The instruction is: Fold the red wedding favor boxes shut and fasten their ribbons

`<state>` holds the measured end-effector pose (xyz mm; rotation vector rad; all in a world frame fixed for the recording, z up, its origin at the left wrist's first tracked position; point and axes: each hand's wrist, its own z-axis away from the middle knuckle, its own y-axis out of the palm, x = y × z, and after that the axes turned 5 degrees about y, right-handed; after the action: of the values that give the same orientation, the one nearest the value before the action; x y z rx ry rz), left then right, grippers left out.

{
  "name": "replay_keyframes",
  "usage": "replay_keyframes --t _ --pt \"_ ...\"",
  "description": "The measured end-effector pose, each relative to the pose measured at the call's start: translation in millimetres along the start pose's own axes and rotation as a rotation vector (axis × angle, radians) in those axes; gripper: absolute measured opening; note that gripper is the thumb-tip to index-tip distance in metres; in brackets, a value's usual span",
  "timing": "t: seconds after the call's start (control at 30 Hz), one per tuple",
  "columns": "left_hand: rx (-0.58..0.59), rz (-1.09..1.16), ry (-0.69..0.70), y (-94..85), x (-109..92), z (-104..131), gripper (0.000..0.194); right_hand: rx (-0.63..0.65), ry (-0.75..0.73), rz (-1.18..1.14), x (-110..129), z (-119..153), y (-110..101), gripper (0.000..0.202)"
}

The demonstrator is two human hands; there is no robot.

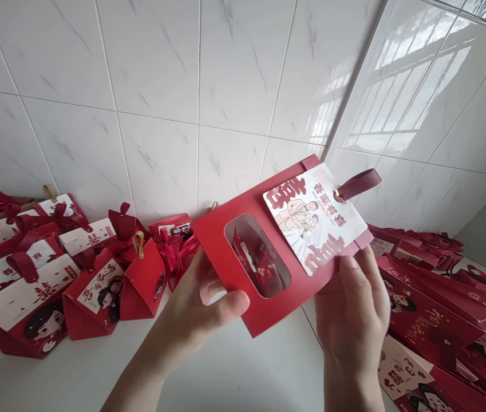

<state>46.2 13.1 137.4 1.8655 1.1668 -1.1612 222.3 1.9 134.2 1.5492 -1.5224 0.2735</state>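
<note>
A red gift box (pixel 212 229) is held up in front of me, tilted, by both hands. Its clear oval window (pixel 280 268) shows small red wrapped items inside. A white flap with a printed wedding couple (pixel 298 229) covers its upper part, and a dark red loop handle (pixel 360 184) sticks out at the top right. My left hand (pixel 208 303) grips the box's lower left end, thumb on the front edge. My right hand (pixel 352 297) is closed on the lower right edge near the flap, thumb in front. The fingers behind the box are partly hidden.
Several folded gift boxes (pixel 92 294) with loop handles stand in a group on the white table (pixel 234 377) at left. Flat red packages (pixel 435 315) lie piled at right. Behind rises a white tiled wall (pixel 157 63), meeting another tiled surface at right.
</note>
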Motion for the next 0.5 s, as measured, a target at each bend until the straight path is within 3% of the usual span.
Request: replay_keyframes --t 0.5 --pt "-0.025 0.015 -0.029 4.2 -1.5 0.7 0.059 -0.019 -0.017 0.024 -1.2 -1.5 -2.4 0.019"
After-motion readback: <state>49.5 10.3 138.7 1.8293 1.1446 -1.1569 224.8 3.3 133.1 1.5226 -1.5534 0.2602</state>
